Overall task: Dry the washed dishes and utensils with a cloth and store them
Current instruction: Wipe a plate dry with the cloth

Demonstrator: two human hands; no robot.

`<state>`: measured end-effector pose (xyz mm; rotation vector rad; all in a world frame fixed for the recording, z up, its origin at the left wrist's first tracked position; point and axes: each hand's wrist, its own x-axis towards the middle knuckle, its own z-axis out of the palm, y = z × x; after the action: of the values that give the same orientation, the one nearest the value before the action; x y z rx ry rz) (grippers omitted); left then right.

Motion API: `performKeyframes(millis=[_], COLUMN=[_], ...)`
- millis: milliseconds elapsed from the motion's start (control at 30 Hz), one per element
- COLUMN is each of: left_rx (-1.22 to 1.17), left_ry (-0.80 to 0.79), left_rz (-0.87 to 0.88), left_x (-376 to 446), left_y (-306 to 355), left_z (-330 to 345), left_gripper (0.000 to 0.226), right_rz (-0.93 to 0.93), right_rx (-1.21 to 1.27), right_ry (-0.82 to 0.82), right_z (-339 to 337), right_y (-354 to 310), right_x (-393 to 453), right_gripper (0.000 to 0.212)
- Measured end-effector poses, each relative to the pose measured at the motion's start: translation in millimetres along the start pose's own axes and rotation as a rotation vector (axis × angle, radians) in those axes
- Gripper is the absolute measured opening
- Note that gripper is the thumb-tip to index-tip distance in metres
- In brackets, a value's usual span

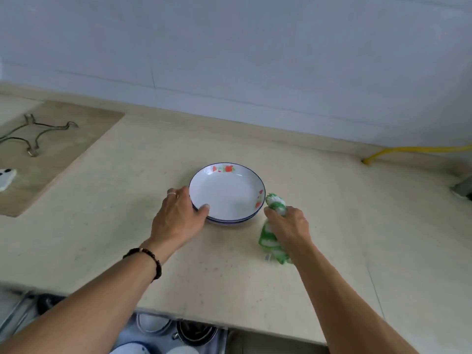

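Plates (227, 192) — left hand (176, 215) gripping; right hand (288, 223) clutching cloth (274, 203)

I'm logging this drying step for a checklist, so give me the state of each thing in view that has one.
plates: stacked on the counter, upright, top one empty.
cloth: bunched up, held beside the plates, apart from them.
left hand: grip on the near-left rim of the stack, thumb on the top plate.
right hand: grips the cloth.
wire stand: lying on the darker inset at far left.
yellow hose: lying along the wall at right.
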<state>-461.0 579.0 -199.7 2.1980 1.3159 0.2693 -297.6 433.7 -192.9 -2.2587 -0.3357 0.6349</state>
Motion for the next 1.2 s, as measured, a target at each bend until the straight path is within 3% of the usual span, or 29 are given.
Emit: performKeyframes(millis=[167,433,600,833,1100,1200], left_rx=[-0.051,-0.044,-0.150,-0.268,-0.362,-0.443], left_ry=[0.002,-0.003,-0.007,-0.023,-0.129,-0.223], left_rz=[-0.224,-0.276,-0.288,-0.198,-0.059,-0.003], left_x=[48,58,52,34,-8,-37], left_y=[8,7,11,32,88,124], left_z=[15,18,10,-16,-49,-57], left_gripper=[0.037,0.031,0.019,0.019,0.018,0.039], right_rz=[-0.021,-0.057,-0.038,-0.030,0.013,0.053], right_rx=[-0.058,-0.220,-0.168,-0.038,0.175,0.282], right_ry=[-0.121,-0.214,-0.219,-0.156,0.036,0.096], right_z=[16,23,19,-6,-74,-113], right_y=[-11,-18,-22,-26,-19,-4], right_x=[54,71,70,44,-23,-54], right_gripper=[0.048,0.051,0.046,0.031,0.008,0.006])
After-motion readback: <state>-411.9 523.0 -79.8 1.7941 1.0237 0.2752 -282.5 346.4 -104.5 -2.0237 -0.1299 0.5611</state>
